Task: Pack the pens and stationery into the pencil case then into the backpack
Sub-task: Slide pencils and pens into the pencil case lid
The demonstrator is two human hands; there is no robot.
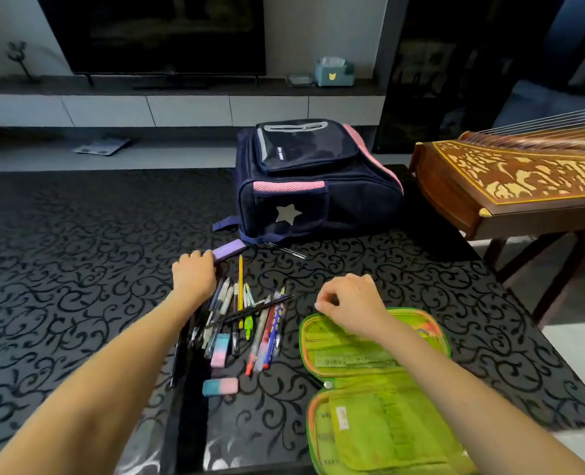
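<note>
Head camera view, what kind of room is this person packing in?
Most likely a home living room: a large television stands on a low media console, a tissue box beside it, and a stringed zither sits right of the patterned table.

Table (78,234): backpack (313,186), pens (243,317), case (373,382).

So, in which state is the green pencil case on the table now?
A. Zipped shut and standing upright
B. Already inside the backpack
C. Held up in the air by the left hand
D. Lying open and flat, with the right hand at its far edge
D: the green pencil case lies unzipped and spread flat on the table, and the right hand sits at its far edge.
</note>
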